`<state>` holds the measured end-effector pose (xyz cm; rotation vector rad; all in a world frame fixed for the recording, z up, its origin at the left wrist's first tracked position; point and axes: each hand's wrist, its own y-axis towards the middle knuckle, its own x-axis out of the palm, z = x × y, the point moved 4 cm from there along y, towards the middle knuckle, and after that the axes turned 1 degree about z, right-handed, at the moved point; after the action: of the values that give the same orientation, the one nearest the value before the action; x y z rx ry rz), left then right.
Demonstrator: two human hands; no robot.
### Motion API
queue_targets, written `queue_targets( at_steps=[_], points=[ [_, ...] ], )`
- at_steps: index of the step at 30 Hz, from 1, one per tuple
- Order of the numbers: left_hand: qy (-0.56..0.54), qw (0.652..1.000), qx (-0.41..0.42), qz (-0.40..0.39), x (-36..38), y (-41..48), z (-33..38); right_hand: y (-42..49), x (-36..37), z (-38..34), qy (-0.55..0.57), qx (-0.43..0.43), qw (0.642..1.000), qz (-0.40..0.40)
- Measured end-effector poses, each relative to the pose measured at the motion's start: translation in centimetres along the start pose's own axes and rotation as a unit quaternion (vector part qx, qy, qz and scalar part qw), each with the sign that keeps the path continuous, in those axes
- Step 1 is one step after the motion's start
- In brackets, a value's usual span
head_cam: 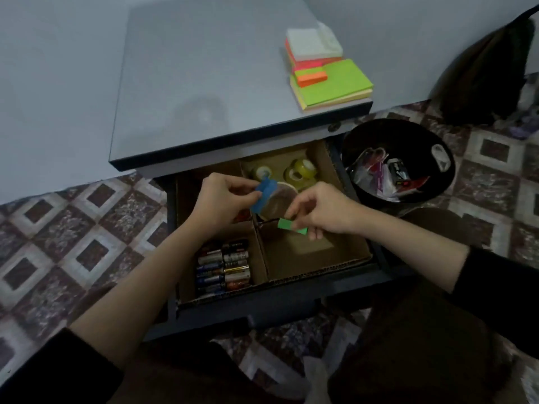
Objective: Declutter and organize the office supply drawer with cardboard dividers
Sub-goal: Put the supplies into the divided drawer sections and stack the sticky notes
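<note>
1. My left hand is held above the open drawer, thumb and fingers pinched on the blue tape roll, which stands tilted on edge over the centre of the cardboard dividers.
2. My right hand is closed on a small green piece, pinched between thumb and fingertips just beside the roll's lower edge; whether the piece touches the roll I cannot tell.
3. Near-left compartment: batteries lying in two side-by-side rows.
4. Near-right compartment: bare cardboard floor, directly below my right hand.
5. Far-right compartment: clear tape rolls, partly hidden behind the blue roll.
6. Far-left compartment: largely covered by my left hand; contents cannot be made out.
7. Cabinet top: a stack of sticky notes in green, orange, pink and white, near its right front corner.
8. Black bin on the patterned floor, just right of the drawer, holding plastic wrappers.
</note>
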<state>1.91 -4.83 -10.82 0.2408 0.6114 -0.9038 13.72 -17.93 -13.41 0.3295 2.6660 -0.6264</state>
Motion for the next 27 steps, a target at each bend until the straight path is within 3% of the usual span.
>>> queue_targets(
  at_steps=[9,27],
  points=[
    [0.001,0.998,-0.051,-0.039,1.3,-0.2,-3.6,2.7,6.4,3.9,-0.210,0.009,0.972,-0.101],
    [-0.059,0.995,-0.058,-0.054,1.7,0.3,-3.6,4.1,8.0,5.4,-0.275,-0.012,0.945,-0.178]
  ],
)
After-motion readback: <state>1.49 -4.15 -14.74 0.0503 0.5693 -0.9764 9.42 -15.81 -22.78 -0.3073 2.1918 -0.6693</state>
